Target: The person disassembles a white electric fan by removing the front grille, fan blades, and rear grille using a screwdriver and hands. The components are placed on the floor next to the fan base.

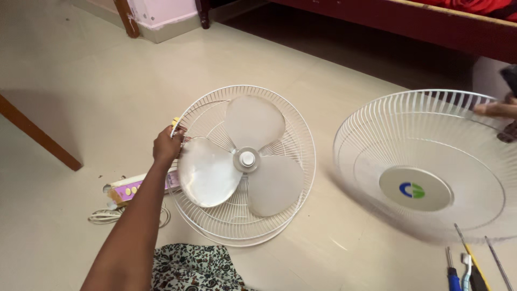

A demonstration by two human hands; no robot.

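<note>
The left hand (168, 144) clenches the rear fan guard's (301, 129) rim, blades (245, 159) just beside its fingers, while the blurred right hand (498, 109) grips the front grille (425, 140).

Left arm reaches long and straight from the lower edge of view up toward the middle, bare from elbow to wrist, and the left hand (168, 144) sits at its far end with the back of the hand toward the camera and the fingers curled shut in a pinch. Right hand (498, 109) only peeks in at the right edge, high up, blurred, fingers stretched leftward; whether it is gripping or loose cannot be told, and its arm is out of frame.
</note>
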